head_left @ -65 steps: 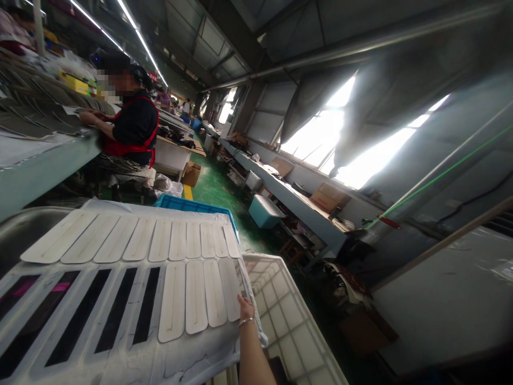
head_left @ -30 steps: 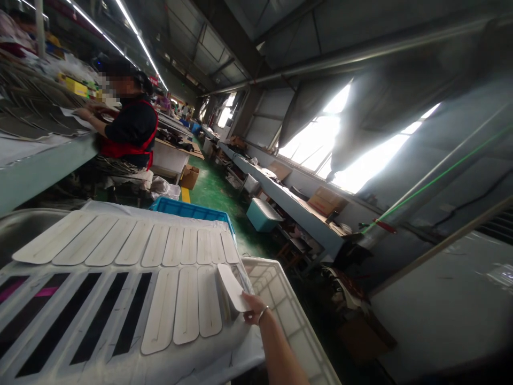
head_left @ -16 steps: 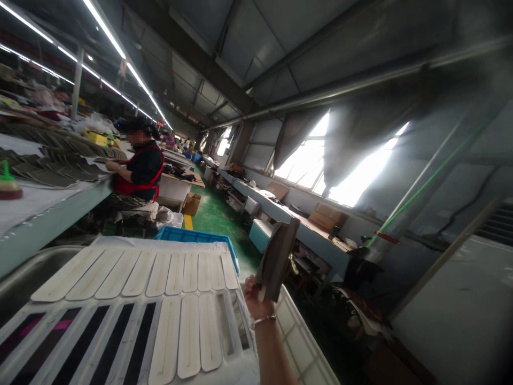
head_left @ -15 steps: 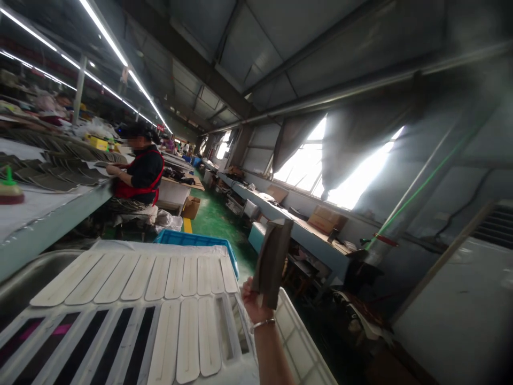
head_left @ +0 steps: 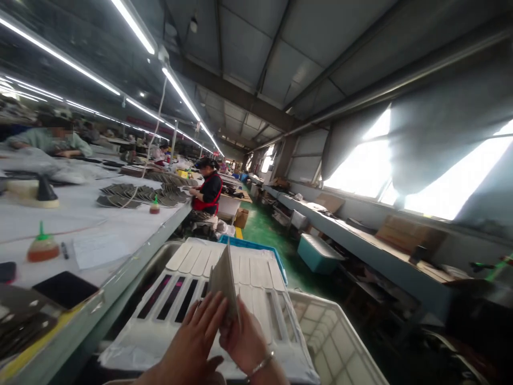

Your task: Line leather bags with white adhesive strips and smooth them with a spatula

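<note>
A stiff grey-brown folded panel (head_left: pixel 223 274) stands upright in front of me, its exact kind unclear. My right hand (head_left: pixel 247 336), with a silver bangle at the wrist, grips its lower right side. The fingers of my left hand (head_left: pixel 195 330) lie stretched out against its left face, the thumb apart from it. Beneath both hands is a white-covered board (head_left: pixel 136 345) with rows of long slots. Pale rounded strips (head_left: pixel 259 271) lie on it, and dark material shows in some slots on the left. My hands and the panel hide the board's middle.
A white plastic crate (head_left: pixel 340 326) stands at the board's right, a blue crate (head_left: pixel 256 244) behind it. Along the left runs a long worktable (head_left: pixel 132 224) with glue bottles (head_left: pixel 43 245), a phone (head_left: pixel 65 290) and grey pieces (head_left: pixel 136 193). A co-worker in a red apron (head_left: pixel 210 187) works there.
The panel has come from the board's right side to above its middle, in my right hand. My left hand has entered and touches it. The view has turned left.
</note>
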Available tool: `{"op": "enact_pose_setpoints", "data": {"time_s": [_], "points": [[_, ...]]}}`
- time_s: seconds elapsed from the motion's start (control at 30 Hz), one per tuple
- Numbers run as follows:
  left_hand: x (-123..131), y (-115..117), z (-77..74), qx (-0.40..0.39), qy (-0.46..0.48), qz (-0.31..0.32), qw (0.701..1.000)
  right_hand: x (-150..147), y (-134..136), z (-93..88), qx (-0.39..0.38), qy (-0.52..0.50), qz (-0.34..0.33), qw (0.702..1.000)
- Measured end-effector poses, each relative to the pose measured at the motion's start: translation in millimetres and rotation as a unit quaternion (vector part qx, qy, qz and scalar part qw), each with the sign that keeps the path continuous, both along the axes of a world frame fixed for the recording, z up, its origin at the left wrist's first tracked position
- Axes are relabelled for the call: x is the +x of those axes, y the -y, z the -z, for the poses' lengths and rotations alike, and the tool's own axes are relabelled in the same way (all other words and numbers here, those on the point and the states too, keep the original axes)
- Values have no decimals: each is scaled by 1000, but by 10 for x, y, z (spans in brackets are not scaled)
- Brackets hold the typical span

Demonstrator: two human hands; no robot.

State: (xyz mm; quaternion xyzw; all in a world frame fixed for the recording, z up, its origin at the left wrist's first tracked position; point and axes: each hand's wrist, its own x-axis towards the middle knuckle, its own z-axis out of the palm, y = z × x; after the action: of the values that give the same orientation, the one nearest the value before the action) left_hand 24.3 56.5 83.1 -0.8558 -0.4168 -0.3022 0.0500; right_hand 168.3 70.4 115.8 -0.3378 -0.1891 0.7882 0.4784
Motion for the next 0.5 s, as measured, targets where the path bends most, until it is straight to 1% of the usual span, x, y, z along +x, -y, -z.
{"op": "enact_pose_setpoints", "data": {"time_s": [0.07,0.1,0.13,0.17,0.2,0.23,0.27,0.3,0.33,0.37,0.4,0.43,0.5], "points": [[-10,47,47,-56,33,-13,998,-87,215,-71,30,25,-71,997],[-65,62,35,-100,59,-16,993,-73,293,-123,65,47,-108,991],[-144,79,-4,-149,90,-14,985,-23,350,-181,115,85,-126,982],[-236,102,-67,-198,127,-12,972,59,386,-239,180,142,-117,966],[-332,134,-149,-242,166,2,956,163,405,-291,256,219,-83,938],[-423,177,-242,-281,206,28,937,275,409,-330,340,311,-30,887],[-504,229,-339,-318,241,58,915,384,403,-352,414,401,14,817],[-572,288,-433,-352,265,83,894,476,387,-351,469,475,35,744],[-626,349,-516,-381,276,103,876,543,366,-330,507,531,29,679],[-669,406,-586,-403,274,119,865,580,342,-288,529,568,4,631],[-703,456,-639,-418,261,132,860,587,317,-229,540,590,-27,600],[-734,493,-676,-422,243,143,862,567,293,-160,545,602,-53,581],[-796,531,-709,-414,196,156,875,473,254,-13,548,615,-80,562]]}}
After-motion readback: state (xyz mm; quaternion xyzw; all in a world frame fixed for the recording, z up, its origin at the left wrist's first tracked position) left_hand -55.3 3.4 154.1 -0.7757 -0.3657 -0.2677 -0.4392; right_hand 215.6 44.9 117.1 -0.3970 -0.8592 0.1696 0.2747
